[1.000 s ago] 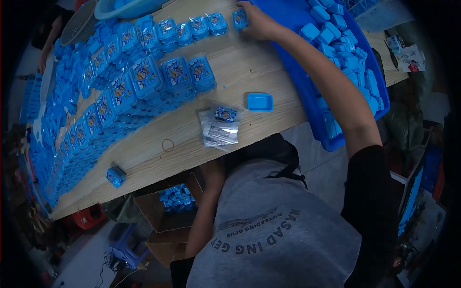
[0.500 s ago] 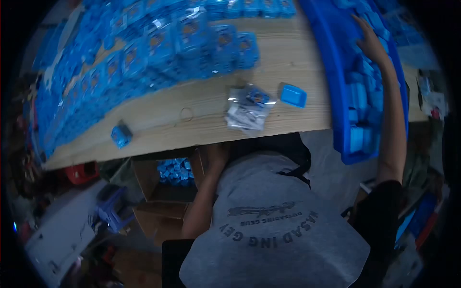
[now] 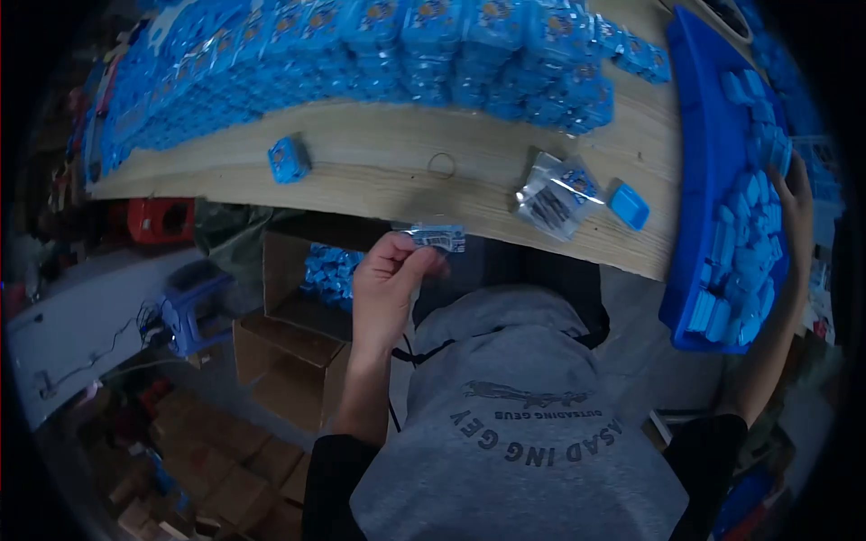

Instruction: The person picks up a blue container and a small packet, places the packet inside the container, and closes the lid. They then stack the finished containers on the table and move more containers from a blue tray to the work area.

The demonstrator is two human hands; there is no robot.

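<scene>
One blue packet (image 3: 439,238) pinched btwn L hand (image 3: 388,284) thumb & fingers, table (image 3: 361,135) edge just beyond tips. R hand (image 3: 794,206) fingers by blue boxes (image 3: 771,147) in tub (image 3: 700,135); grip unclear. Clear bags (image 3: 557,197) lie btwn both hands' fingers, nearer L.

Table (image 3: 361,135): stacked cases (image 3: 433,54) along far side. Before them, left to right: single pack (image 3: 288,160), band (image 3: 442,165), flat bags (image 3: 552,203), open tray (image 3: 629,207) just beside the bags. Right of table: tub (image 3: 693,117), loose containers (image 3: 744,248) inside. Below near edge, left: carton (image 3: 278,275) with small packets (image 3: 328,270) inside; stool (image 3: 187,323) farther left.
</scene>
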